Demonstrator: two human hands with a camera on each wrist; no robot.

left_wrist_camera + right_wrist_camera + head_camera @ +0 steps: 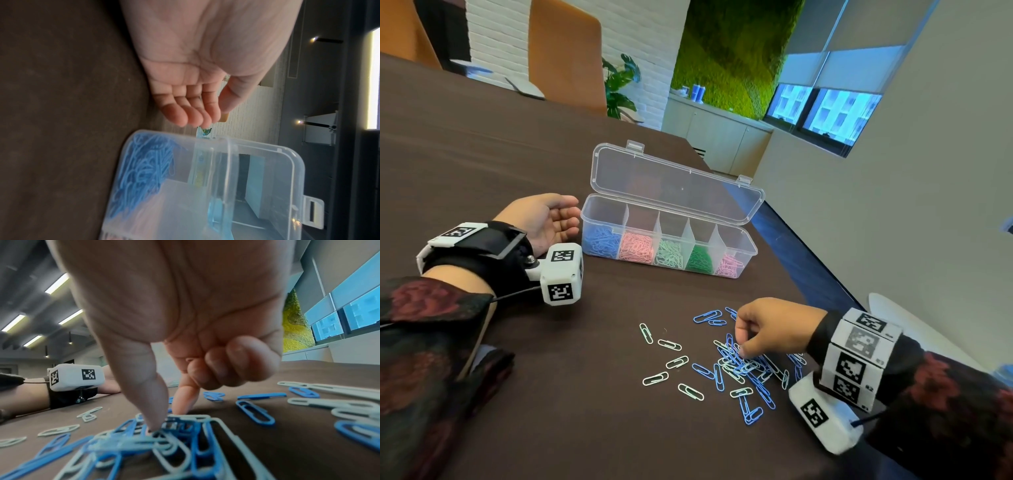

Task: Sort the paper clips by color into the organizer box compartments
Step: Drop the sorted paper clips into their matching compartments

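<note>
A clear organizer box (753,245) stands open on the dark table, its lid (678,185) tipped back. Its compartments hold blue clips (599,240), pink clips (636,247), pale clips (669,255), green clips (698,261) and light pink clips (727,265). A loose pile of blue and pale paper clips (753,371) lies nearer me. My right hand (739,347) is down on that pile. Its thumb and forefinger (170,418) pinch at a clip on top while the other fingers curl in. My left hand (571,214) lies empty and palm-up beside the box's blue end (144,162).
Several single pale clips (676,361) are scattered left of the pile. The table's right edge (825,274) runs close behind the box and pile. Orange chairs (568,51) stand at the far side. The table stretches bare to the far left.
</note>
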